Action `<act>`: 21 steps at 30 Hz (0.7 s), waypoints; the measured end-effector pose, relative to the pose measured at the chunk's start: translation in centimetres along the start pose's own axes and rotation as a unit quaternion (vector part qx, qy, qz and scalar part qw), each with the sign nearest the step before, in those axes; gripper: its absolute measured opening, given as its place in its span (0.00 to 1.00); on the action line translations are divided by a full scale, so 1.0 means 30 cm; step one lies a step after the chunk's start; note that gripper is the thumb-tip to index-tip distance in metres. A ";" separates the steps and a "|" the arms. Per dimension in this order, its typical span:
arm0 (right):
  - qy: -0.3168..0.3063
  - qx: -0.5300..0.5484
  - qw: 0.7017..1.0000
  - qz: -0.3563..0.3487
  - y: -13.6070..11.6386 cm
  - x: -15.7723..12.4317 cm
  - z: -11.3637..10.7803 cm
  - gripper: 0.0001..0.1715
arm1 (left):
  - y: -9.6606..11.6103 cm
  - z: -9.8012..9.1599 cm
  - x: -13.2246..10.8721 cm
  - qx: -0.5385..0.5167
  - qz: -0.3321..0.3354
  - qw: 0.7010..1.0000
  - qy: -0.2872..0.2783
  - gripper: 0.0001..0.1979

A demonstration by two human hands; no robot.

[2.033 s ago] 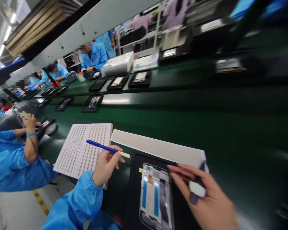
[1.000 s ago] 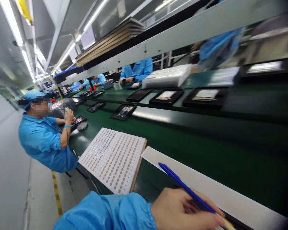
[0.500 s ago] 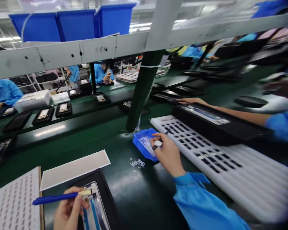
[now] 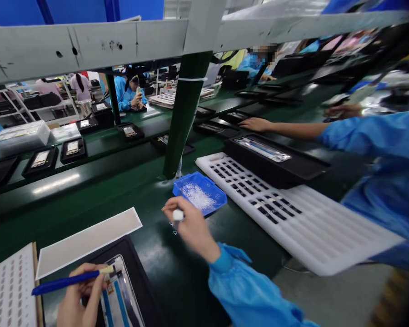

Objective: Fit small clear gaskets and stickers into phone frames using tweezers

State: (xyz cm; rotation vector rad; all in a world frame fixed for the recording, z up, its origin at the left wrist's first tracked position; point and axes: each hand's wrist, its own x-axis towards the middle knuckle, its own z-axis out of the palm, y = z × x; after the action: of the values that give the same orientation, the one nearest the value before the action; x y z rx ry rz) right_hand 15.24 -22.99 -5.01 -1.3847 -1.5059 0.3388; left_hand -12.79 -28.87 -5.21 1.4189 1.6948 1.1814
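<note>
Head view of an assembly line: the left hand (image 4: 75, 297) grips a blue pen (image 4: 66, 281) with its pale tip resting on the upper end of a phone frame (image 4: 117, 295), which lies in a black tray (image 4: 141, 277) at the near edge of the green desk (image 4: 88, 190); the right hand (image 4: 190, 226), blurred, is closed in a pinch on a small white piece (image 4: 177, 215), held just above a few tiny loose rings (image 4: 173, 228) on the desk and just beside a blue bin (image 4: 200, 195) full of the same pale bits. By the look of it the work stands at its middle: a part has been picked but not yet set into the frame, and the pen tip seems to wait at the spot. A white strip (image 4: 88, 240) lies just beyond the tray and a perforated white card (image 4: 8, 290) at far left. To the right, a slotted white tray (image 4: 303, 222) carries a second black tray (image 4: 276, 163) with another frame, over which a co-worker's hand (image 4: 255, 123) and blue sleeve (image 4: 368, 136) reach. More trays sit along the belt behind a green post (image 4: 180, 113), with other workers in blue beyond
</note>
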 end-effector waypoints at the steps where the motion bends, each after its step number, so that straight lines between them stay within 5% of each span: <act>1: -0.037 0.028 0.999 -0.003 -0.031 -0.026 0.053 0.10 | -0.004 0.000 0.009 0.019 0.012 1.000 -0.009 0.24; 5: -0.168 0.038 0.985 -0.029 -0.102 -0.111 0.241 0.17 | -0.011 -0.005 0.047 0.089 0.054 0.991 -0.083 0.19; 8: -0.202 0.019 0.978 -0.055 -0.109 -0.150 0.312 0.19 | -0.008 -0.009 0.061 0.099 0.057 0.987 -0.115 0.14; 21: -0.199 0.037 0.972 -0.118 -0.072 -0.194 0.334 0.13 | -0.012 0.007 0.075 0.126 0.050 0.981 -0.142 0.07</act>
State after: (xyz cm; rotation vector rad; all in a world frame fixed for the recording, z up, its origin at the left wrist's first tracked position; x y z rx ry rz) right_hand 4.98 -24.55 -10.56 -1.1045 -1.9449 0.5397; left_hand -13.24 -26.64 -5.44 1.7511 1.6269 0.7855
